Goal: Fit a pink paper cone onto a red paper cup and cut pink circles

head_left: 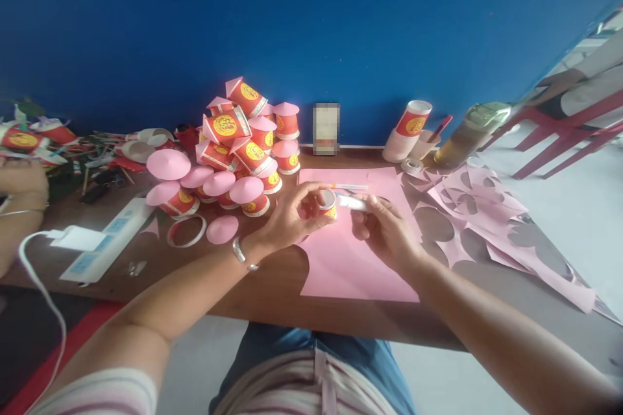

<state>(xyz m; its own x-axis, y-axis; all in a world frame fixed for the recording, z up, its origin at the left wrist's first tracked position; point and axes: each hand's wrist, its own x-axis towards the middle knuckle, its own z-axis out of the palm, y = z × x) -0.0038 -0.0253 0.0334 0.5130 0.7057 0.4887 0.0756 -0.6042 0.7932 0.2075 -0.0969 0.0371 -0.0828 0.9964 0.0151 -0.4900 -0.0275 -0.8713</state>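
Striped shirt (302, 389) at six o'clock. Left hand (296, 211) pinches small red-and-yellow paper cup (329, 209) above pink paper sheet (355, 266), near centre. Right hand (389, 233) grips white tube (354, 203), tip by cup's rim. Cone-topped red paper cups (226, 126) heaped at ten o'clock; pink paper offcuts (479, 198) around three.

Left hand (302, 209) holding red paper cup (329, 205); right hand (382, 228), white tube (353, 202).
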